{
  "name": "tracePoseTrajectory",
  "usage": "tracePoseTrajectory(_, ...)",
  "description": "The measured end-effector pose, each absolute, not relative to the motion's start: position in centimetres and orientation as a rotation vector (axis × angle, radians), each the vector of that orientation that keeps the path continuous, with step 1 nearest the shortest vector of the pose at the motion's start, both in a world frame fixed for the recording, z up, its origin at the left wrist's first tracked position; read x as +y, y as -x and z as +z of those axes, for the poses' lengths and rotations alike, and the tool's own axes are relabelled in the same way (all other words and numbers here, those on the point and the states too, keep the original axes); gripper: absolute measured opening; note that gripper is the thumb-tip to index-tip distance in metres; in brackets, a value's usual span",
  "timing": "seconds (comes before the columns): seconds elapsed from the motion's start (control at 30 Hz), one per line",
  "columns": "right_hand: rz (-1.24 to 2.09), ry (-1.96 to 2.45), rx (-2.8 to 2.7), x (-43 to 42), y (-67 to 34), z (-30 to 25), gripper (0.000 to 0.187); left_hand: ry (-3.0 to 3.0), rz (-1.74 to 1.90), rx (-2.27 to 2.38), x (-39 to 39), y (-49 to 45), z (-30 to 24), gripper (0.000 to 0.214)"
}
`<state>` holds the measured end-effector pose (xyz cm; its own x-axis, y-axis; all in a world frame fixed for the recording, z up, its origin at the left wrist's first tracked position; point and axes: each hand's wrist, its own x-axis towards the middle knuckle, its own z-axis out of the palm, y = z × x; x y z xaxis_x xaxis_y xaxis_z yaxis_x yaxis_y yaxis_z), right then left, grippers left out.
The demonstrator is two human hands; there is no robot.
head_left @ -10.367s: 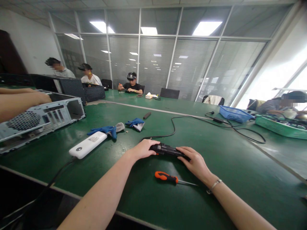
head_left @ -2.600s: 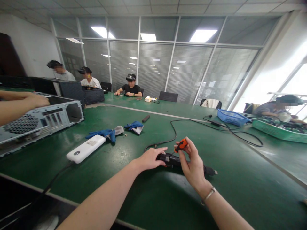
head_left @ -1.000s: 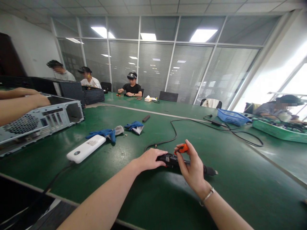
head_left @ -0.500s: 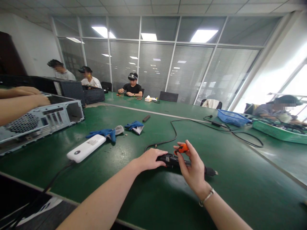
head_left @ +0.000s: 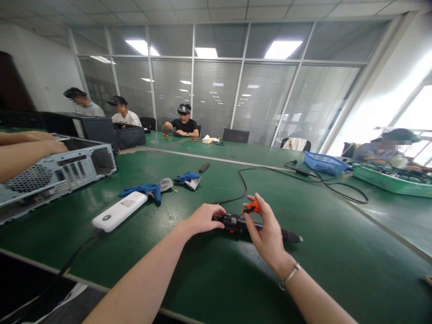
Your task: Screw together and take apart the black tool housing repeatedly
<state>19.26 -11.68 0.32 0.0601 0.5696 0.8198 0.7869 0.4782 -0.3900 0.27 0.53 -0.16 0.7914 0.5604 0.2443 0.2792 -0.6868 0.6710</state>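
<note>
A black corded tool with a long round body (head_left: pixel 233 220), which looks like an electric screwdriver, lies on the green table (head_left: pixel 216 279), its metal tip pointing right. My left hand (head_left: pixel 201 220) is closed around its rear end, where the cable (head_left: pixel 243 186) leads off. Above the middle of the body, my right hand (head_left: pixel 270 236) pinches a small screwdriver with an orange and black handle (head_left: pixel 251 207). The small screwdriver's shaft is hard to make out, and I cannot tell whether it touches the black tool. My right palm and wrist hide part of the tool's front half.
To the left lie a white power bank-like block (head_left: pixel 119 211) with a cord and blue work gloves (head_left: pixel 148 190). A co-worker's hands (head_left: pixel 30 146) reach into a metal computer case (head_left: pixel 84 164). A blue basket (head_left: pixel 326 163) and a green basket (head_left: pixel 391 180) stand at right.
Both hands and the black tool appear slightly further left, partly because the view shifted. My left fingers have slid back toward the tool's rear end, uncovering more of its body.
</note>
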Motion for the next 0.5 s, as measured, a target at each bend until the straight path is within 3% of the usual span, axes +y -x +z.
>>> tracePoseTrajectory(0.3,-0.178,1.198,-1.557,-11.3,-19.2,-0.2,0.059,-2.203,0.644,0.727,0.7,-1.1,-1.4,0.029)
tracePoseTrajectory(0.5,-0.371,1.208,-1.552,-11.4,-19.2,0.4,0.053,-2.184,0.651,0.697,0.5,-1.4,-2.0,0.026)
